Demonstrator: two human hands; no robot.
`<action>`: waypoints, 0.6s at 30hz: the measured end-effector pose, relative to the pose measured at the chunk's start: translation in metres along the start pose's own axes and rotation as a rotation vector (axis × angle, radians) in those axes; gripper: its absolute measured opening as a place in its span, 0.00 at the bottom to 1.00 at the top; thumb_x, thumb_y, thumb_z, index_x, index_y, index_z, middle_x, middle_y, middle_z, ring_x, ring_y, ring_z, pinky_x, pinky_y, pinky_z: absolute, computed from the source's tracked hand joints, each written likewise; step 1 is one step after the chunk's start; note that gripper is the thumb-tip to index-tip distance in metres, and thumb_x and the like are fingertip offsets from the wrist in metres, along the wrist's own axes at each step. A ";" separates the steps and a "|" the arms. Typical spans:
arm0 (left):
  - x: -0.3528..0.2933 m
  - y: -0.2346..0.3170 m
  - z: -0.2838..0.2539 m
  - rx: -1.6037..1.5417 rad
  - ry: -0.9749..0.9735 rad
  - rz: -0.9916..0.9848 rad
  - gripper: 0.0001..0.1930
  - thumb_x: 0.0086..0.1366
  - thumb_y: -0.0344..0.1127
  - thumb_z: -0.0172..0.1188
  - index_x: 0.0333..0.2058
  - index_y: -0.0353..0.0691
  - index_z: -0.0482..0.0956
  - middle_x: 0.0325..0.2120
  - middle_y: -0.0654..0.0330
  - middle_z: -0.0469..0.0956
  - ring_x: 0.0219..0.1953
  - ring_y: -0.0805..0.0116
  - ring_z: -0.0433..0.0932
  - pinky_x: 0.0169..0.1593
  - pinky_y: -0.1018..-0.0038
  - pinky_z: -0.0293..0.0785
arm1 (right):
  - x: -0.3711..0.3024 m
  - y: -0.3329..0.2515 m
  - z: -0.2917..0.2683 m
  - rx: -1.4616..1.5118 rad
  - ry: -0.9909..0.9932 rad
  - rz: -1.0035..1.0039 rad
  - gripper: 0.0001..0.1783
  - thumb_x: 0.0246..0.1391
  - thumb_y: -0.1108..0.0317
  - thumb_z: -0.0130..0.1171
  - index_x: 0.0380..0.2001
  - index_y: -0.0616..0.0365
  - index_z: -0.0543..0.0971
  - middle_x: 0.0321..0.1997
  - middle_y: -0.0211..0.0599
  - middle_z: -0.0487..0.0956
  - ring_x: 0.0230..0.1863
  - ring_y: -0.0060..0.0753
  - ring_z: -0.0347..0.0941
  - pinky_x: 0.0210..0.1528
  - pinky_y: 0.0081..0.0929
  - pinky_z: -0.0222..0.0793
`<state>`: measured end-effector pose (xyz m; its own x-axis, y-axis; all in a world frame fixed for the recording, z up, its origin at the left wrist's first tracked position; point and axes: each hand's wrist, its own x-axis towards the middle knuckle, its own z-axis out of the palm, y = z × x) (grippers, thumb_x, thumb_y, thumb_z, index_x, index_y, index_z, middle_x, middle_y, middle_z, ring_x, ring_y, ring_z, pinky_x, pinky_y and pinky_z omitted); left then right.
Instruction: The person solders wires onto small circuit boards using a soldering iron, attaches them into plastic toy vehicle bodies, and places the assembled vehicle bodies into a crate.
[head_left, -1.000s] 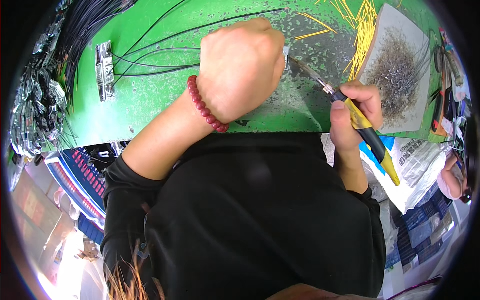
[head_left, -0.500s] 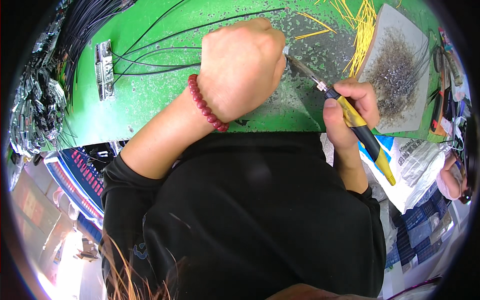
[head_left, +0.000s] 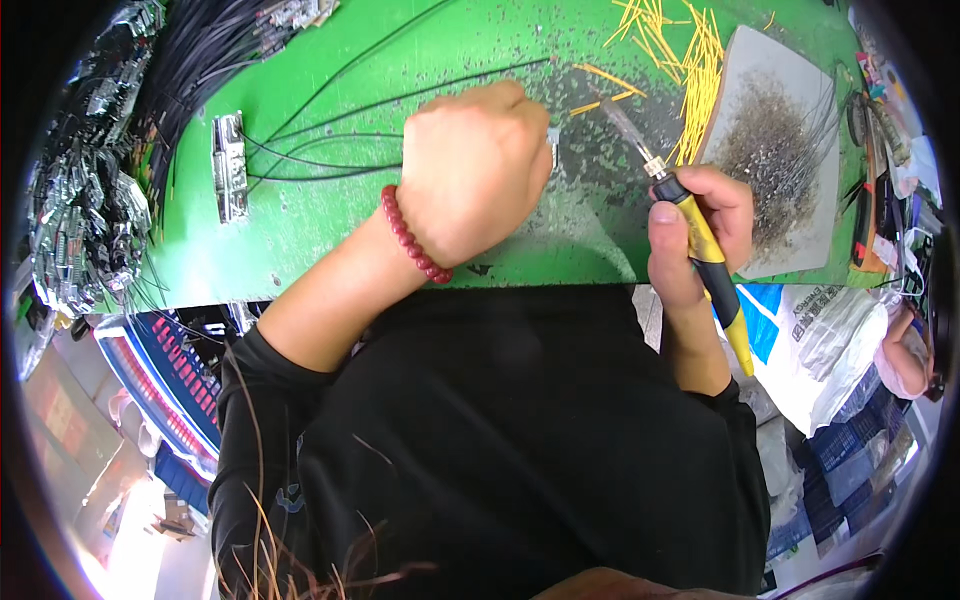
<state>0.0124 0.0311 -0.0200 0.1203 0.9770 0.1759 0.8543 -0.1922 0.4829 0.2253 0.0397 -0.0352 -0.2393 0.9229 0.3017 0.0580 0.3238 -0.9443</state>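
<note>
Bearing dark debris (head_left: 768, 165), grey board (head_left: 758, 52) flanks soldering iron (head_left: 703, 240).

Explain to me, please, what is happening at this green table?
A person in a black top holds a yellow-and-black pen-shaped soldering iron in the right hand. Its metal tip is near thin yellow sticks and apart from a small silvery piece that shows beside the left hand. That hand is curled over the worn green table; what it grips is hidden. Thin black cables run toward it from a silvery rectangular part on the left.
</note>
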 end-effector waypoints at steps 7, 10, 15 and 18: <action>0.016 -0.009 -0.023 -0.028 0.062 0.023 0.05 0.51 0.30 0.65 0.26 0.39 0.78 0.27 0.56 0.76 0.30 0.54 0.76 0.34 0.64 0.73 | 0.000 0.008 -0.010 -0.053 0.064 -0.068 0.18 0.49 0.71 0.66 0.42 0.64 0.72 0.34 0.32 0.73 0.30 0.15 0.65 0.33 0.14 0.63; 0.029 -0.032 -0.017 0.134 0.029 0.023 0.06 0.53 0.32 0.63 0.25 0.39 0.75 0.27 0.56 0.74 0.33 0.55 0.76 0.38 0.62 0.72 | 0.001 0.003 -0.010 -0.056 0.032 -0.025 0.18 0.50 0.70 0.66 0.42 0.63 0.72 0.33 0.31 0.73 0.28 0.15 0.65 0.31 0.14 0.62; 0.037 -0.038 -0.016 0.168 -0.008 0.047 0.06 0.57 0.30 0.59 0.30 0.38 0.72 0.29 0.53 0.76 0.31 0.50 0.76 0.33 0.60 0.72 | 0.000 0.006 -0.011 -0.056 0.052 -0.048 0.17 0.50 0.70 0.66 0.41 0.63 0.72 0.32 0.33 0.73 0.26 0.15 0.63 0.28 0.14 0.60; 0.048 -0.042 -0.027 0.135 -0.011 -0.206 0.11 0.62 0.38 0.58 0.36 0.38 0.70 0.36 0.47 0.79 0.30 0.48 0.80 0.31 0.57 0.75 | -0.003 0.008 -0.011 -0.035 0.057 -0.049 0.18 0.50 0.70 0.66 0.41 0.63 0.72 0.32 0.33 0.73 0.26 0.14 0.64 0.29 0.14 0.60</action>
<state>-0.0315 0.0840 -0.0090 -0.0585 0.9954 0.0759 0.9212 0.0245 0.3883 0.2373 0.0421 -0.0423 -0.1869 0.9157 0.3556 0.0819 0.3753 -0.9233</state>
